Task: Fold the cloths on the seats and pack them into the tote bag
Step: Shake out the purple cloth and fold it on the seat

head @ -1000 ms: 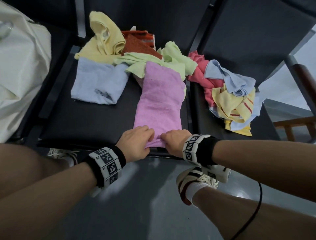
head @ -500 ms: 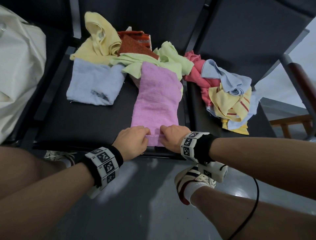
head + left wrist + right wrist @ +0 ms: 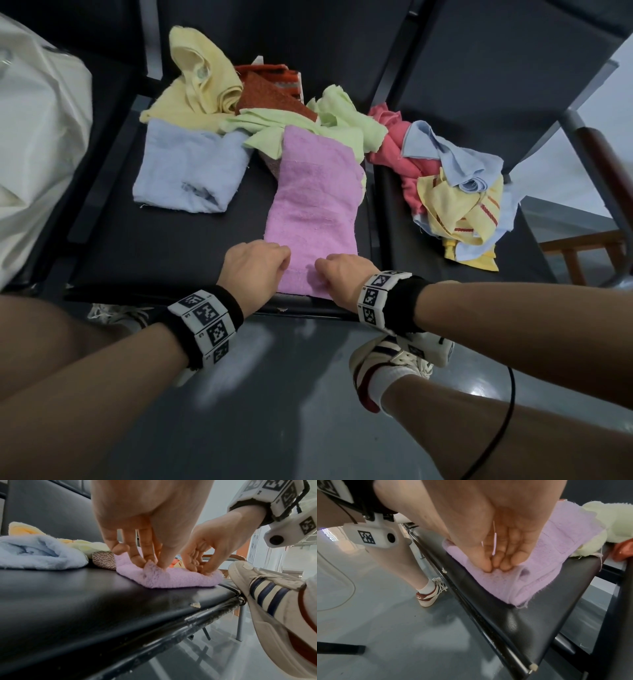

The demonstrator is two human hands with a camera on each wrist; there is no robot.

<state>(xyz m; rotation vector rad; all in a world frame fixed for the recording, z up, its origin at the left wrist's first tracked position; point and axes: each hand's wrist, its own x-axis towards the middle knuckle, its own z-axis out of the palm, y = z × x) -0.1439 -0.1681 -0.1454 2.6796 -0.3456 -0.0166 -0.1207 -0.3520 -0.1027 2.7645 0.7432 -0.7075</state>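
Observation:
A pink cloth lies folded into a long strip on the middle black seat, its near end at the seat's front edge. My left hand pinches the near end's left part, the fingertips bunching the pile. My right hand pinches the right part, thumb against fingers on the pink cloth. The cream tote bag stands on the seat at the left.
A folded light blue cloth lies left of the pink one. Yellow, rust and light green cloths are piled behind. On the right seat is a heap of red, blue and yellow cloths. My shoe stands under the seat edge.
Both hands stay on the pink cloth's near end; the gap between them has widened a little. The cloth has not shifted on the seat.

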